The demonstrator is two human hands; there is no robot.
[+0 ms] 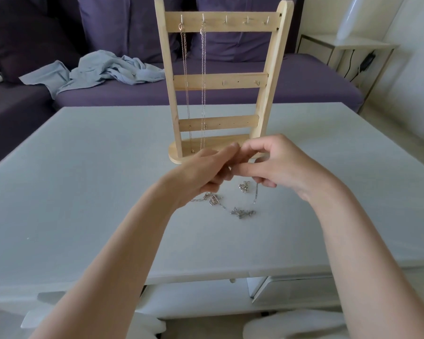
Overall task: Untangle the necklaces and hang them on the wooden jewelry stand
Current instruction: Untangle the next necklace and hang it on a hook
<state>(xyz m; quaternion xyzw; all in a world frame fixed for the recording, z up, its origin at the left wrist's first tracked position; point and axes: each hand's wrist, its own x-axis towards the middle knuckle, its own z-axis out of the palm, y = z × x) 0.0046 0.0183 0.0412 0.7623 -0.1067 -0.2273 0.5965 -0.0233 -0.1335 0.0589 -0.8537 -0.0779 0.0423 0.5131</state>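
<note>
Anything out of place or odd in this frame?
Only a crumpled blue shirt dumped on the purple sofa. On the white table, the silver chain lies bunched in small knots below both hands, as the task would suggest.

A single view, taken from the person's head, looks forward and down along both forearms onto the tabletop (pixel 83 167). It sits close to the hands, which meet near the middle of the frame (the wide lens bends the tabletop's edges). Farther ahead it takes in the wooden jewelry stand (pixel 218 81) upright on the tabletop and the purple sofa (pixel 279 89) behind.
</note>
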